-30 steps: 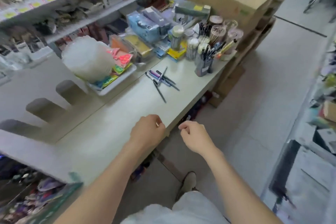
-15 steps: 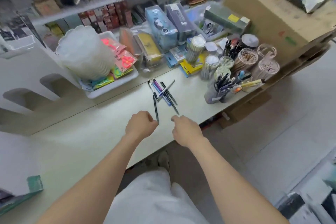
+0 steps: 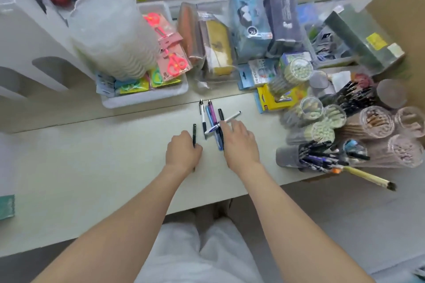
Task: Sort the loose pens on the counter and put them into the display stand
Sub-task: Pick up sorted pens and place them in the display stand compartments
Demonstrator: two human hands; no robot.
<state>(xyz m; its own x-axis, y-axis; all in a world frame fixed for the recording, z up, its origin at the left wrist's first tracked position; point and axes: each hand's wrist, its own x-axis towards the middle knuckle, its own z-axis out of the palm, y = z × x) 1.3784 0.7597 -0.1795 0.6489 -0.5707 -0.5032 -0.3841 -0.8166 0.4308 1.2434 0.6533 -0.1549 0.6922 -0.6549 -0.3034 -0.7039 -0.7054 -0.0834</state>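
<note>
Several loose pens point(image 3: 210, 114) lie in a small pile on the pale counter point(image 3: 92, 156), with a white pen point(image 3: 232, 116) lying across the others. A single black pen point(image 3: 194, 132) lies just left of the pile. My left hand point(image 3: 184, 153) sits over that black pen, fingers curled round its lower part. My right hand point(image 3: 240, 142) rests on the near end of the pile, its fingertips touching the white pen. At the right stands the grey pen holder point(image 3: 287, 156), filled with dark pens.
Clear tubs of pencils point(image 3: 377, 122) crowd the counter's right end, and a paintbrush point(image 3: 368, 177) sticks out over the edge. Behind the pens are a white tray point(image 3: 147, 96) of scissors packs, a tall white plastic stack point(image 3: 110, 34) and boxed goods. A cardboard box point(image 3: 400, 7) stands far right.
I have stepped closer to the counter. Both hands moved forward from the counter's edge onto the pens, the left onto the black pen and the right onto the pile.
</note>
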